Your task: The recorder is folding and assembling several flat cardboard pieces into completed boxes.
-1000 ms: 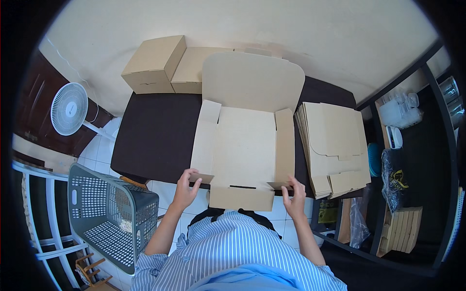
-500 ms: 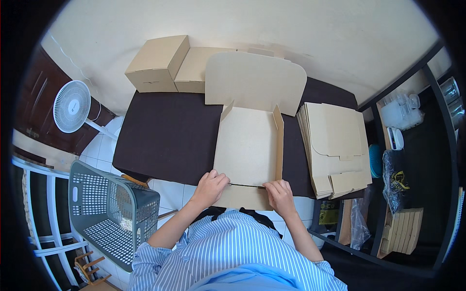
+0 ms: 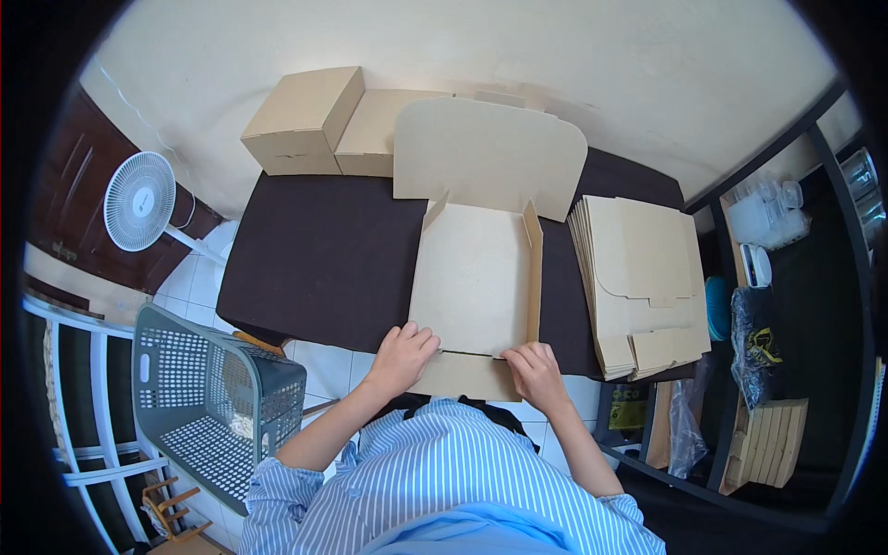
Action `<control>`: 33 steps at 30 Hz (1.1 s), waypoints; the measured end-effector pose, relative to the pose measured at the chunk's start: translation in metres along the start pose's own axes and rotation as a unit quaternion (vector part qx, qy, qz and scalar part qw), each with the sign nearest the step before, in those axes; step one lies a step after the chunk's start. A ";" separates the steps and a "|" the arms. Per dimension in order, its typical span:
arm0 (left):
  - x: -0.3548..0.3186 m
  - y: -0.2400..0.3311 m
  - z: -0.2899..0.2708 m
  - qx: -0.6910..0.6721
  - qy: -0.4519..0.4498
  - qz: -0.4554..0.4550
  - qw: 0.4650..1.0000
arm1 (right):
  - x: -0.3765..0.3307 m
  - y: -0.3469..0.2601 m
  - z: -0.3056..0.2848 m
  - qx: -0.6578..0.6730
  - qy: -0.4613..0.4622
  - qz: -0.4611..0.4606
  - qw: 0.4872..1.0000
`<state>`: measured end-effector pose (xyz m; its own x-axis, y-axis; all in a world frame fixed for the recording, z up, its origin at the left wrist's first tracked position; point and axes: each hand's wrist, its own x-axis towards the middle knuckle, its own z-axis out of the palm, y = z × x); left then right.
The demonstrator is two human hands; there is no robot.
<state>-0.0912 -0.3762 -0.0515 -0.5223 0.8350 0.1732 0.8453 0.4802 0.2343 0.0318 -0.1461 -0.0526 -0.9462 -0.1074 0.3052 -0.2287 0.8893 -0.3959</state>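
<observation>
A partly folded cardboard box [image 3: 472, 268] lies in front of me, its raised lid [image 3: 490, 153] standing up at the far end. Its right side wall is upright, and small tabs stick up at the far corners. My left hand [image 3: 405, 356] is closed on the near left corner. At the near right corner, my right hand [image 3: 536, 372] pinches the cardboard with bent fingers. Between the hands runs a dark slit along the near fold, and the front flap [image 3: 467, 377] hangs past the table edge toward me.
The table has a dark cloth [image 3: 314, 259]. Finished boxes [image 3: 305, 116] stand at the back left; a stack of flat cardboard blanks [image 3: 643, 277] lies right. A grey laundry basket [image 3: 199, 388] and a white fan [image 3: 141, 201] are left, a black-framed shelf [image 3: 721, 370] right.
Both hands keep their places at the near corners of the box. The whole view has shifted very slightly; nothing else visibly differs.
</observation>
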 end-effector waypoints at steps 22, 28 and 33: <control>0.012 -0.018 -0.030 -0.282 -0.180 -0.006 0.942 | 0.011 -0.021 -0.016 0.132 -0.191 0.097 0.968; 0.015 -0.023 -0.039 -0.264 -0.281 0.011 0.923 | 0.026 -0.014 -0.030 0.284 -0.217 0.172 0.918; 0.018 -0.029 -0.042 -0.308 -0.286 0.041 0.906 | 0.036 -0.010 -0.035 0.294 -0.217 0.166 0.916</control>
<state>-0.1304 -0.3864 -0.0146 -0.1675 0.9489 -0.2676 0.5632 0.3149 0.7640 0.0076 -0.1427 -0.0070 -0.9588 -0.1545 -0.2384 0.1248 0.5248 -0.8420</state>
